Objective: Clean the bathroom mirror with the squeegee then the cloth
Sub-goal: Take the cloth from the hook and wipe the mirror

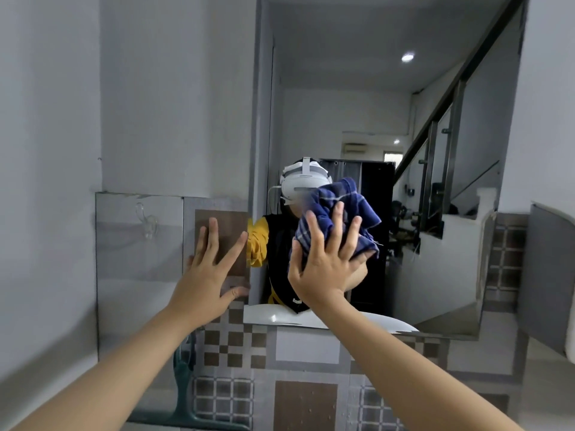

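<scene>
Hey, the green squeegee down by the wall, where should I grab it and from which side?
Judging by its pose, grip the squeegee by the upright handle, reaching down from above. Its blade lies flat at the bottom, and the left arm hides part of it. The left hand is free; the right hand presses the cloth.

Plain pale grey wall (pixel 62 104) fills the upper left and centre-left of the frame. Below it, at centre left, a glossy tile panel carries a clear plastic hook (pixel 146 219). Patterned wall tiles (pixel 230 343) in brown, grey and white checks run across the lower middle, with a plain brown tile (pixel 305 405) at bottom centre. A grey panel (pixel 547 275) stands at the right edge.
</scene>
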Available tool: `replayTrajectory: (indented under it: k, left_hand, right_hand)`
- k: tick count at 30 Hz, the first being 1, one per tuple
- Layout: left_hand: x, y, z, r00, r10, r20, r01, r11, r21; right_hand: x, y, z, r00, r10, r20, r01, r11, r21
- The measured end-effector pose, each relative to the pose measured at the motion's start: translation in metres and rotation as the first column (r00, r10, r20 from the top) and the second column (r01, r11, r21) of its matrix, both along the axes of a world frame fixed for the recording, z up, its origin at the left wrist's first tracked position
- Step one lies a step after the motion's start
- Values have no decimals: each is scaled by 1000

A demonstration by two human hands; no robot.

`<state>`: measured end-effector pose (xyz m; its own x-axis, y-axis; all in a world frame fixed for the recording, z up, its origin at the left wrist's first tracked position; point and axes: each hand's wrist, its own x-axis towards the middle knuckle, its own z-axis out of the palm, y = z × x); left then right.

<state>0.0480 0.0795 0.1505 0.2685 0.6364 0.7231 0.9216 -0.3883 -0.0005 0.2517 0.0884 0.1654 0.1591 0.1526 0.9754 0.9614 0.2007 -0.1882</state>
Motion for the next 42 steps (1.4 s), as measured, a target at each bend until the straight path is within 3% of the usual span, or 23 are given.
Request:
replayTrajectory:
  k: [6, 12, 18, 21, 27, 33, 37, 42]
  left_hand:
    - [-3, -3, -25, 999, -20, 31, 21, 999, -26]
    - [-4, -4, -42, 999, -18, 34, 18, 1000, 16]
    - [-4, -4, -44, 1000, -25, 5, 25, 999, 46]
    - [-6, -4, -44, 1000, -17, -6, 18, 998, 60]
    - [-8, 1, -47, 999, -9, -45, 13, 996, 89]
    - [-11, 4, -48, 997, -28, -68, 35, 994, 100]
    - [-10, 4, -47, 996, -29, -81, 38, 993, 111]
    - [-9, 4, -49, 996, -14, -89, 25, 992, 126]
  right_hand:
    - [-43, -1, 13, 975, 88, 204, -82, 996, -37]
    - [-37, 1, 16, 854, 107, 510, -94, 994, -51]
    - [2, -3, 21, 620, 104, 778, -54, 994, -91]
    - [27, -5, 23, 517, 91, 851, -19, 995, -95]
    - [89, -12, 17, 450, 58, 891, 2, 998, -66]
    - [157, -20, 8, 510, -1, 860, 25, 1000, -14]
    - [195, -24, -3, 645, -64, 761, 54, 998, 39]
    - [238, -28, -13, 805, -14, 594, 27, 1000, -12]
